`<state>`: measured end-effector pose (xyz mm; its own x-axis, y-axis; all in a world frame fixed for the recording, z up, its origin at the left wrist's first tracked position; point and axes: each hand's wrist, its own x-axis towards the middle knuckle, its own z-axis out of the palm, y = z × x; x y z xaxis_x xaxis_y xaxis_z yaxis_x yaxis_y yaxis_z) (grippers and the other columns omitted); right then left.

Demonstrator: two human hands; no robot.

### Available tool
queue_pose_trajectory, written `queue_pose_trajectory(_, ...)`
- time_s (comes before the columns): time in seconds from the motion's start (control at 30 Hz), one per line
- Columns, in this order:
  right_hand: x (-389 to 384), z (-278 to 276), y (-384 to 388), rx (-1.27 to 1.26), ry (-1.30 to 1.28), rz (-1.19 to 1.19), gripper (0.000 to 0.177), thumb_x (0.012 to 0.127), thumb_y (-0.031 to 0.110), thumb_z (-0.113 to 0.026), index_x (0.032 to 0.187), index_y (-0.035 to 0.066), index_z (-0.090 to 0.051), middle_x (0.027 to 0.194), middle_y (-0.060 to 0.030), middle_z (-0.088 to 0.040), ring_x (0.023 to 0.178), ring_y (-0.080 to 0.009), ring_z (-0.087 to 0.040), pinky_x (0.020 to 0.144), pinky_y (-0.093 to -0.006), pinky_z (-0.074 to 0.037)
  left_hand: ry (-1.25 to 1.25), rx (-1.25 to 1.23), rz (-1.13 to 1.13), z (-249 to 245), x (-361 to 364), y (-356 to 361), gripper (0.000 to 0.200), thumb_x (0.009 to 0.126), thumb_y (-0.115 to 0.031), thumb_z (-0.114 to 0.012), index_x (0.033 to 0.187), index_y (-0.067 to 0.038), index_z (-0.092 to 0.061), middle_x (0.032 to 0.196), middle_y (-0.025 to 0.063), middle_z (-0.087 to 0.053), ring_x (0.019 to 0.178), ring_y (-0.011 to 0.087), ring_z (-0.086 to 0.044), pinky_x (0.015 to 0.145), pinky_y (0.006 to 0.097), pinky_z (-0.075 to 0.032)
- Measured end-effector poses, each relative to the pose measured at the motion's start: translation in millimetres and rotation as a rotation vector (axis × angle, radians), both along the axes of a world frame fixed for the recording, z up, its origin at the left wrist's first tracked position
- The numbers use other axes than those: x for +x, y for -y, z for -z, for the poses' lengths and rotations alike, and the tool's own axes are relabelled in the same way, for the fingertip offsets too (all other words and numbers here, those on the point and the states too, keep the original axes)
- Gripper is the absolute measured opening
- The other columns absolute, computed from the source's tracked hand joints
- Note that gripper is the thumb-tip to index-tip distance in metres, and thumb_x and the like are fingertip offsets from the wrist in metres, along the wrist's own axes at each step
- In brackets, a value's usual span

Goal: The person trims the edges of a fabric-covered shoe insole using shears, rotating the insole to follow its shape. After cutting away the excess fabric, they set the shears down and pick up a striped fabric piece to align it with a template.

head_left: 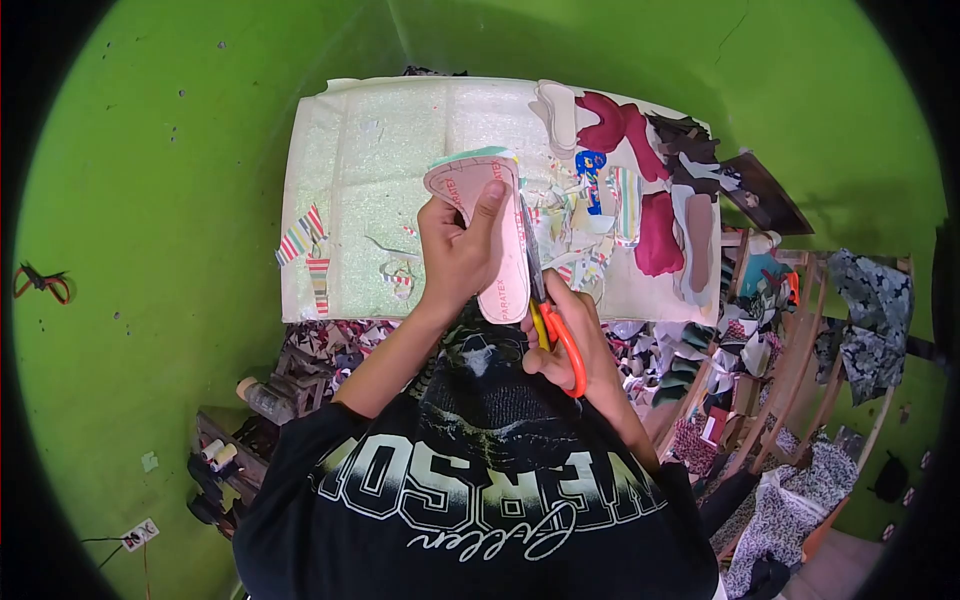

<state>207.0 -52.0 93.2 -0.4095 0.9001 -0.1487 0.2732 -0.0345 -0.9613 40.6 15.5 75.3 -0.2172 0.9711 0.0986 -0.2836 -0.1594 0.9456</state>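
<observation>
My left hand (455, 252) grips a pale pink insole (509, 255) printed with red PARATEX lettering, the thumb lying on its face. A strip of green and striped fabric shows along the insole's upper edge. In my right hand (590, 340) is a pair of scissors (566, 352) with orange and yellow handles. The blades point up the table along the insole's right edge; whether they are parted is hard to see. Striped and pale offcuts (580, 240) lie just right of the blades, beside a striped fabric piece (627, 205).
The white-covered table (385, 130) carries maroon pieces (657, 235), pale insole shapes (556, 115) and dark scraps (685, 138) on its right. Striped scraps (303, 237) lie at its left edge. Below right, a wooden rack (790, 350) holds cloth, and scraps are heaped under the table.
</observation>
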Motion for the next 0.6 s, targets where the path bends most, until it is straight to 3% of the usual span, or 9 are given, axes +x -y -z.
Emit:
queue_pose_trajectory(0.37, -3, 4, 4, 0.018, 0.183, 0.008, 0.09, 0.062, 0.071, -0.079, 0.099, -0.003, -0.043, 0.065, -0.009, -0.059, 0.056, -0.0192, -0.062, 0.053, -0.0313, -0.051, 0.031, 0.056, -0.136, 3, 11, 1, 0.019, 0.098, -0.016, -0.063, 0.095, 0.002, -0.067, 0.086, 0.0033, -0.068, 0.076, 0.0057, -0.055, 0.067, 0.0234, -0.044)
queue_pose_trajectory(0.43, -5, 0, 3, -0.041, 0.015, 0.0, 0.093, 0.061, 0.07, -0.08, 0.105, -0.004, -0.044, 0.065, -0.0091, -0.059, 0.058, -0.0225, -0.062, 0.056, -0.0337, -0.051, 0.015, 0.06, -0.145, 3, 10, 1, 0.018, 0.098, -0.015, -0.063, 0.095, 0.002, -0.066, 0.086, 0.0029, -0.067, 0.075, 0.0057, -0.054, 0.066, 0.0234, -0.044)
queue_pose_trajectory(0.6, -6, -1, -2, 0.016, -0.066, -0.019, 0.095, 0.062, 0.071, -0.078, 0.108, -0.005, -0.044, 0.066, -0.0104, -0.059, 0.057, -0.0259, -0.061, 0.055, -0.0359, -0.05, -0.02, 0.068, -0.14, 5, 10, 1, 0.017, 0.098, -0.014, -0.062, 0.095, 0.002, -0.066, 0.085, 0.0022, -0.067, 0.074, 0.0054, -0.053, 0.065, 0.0235, -0.043)
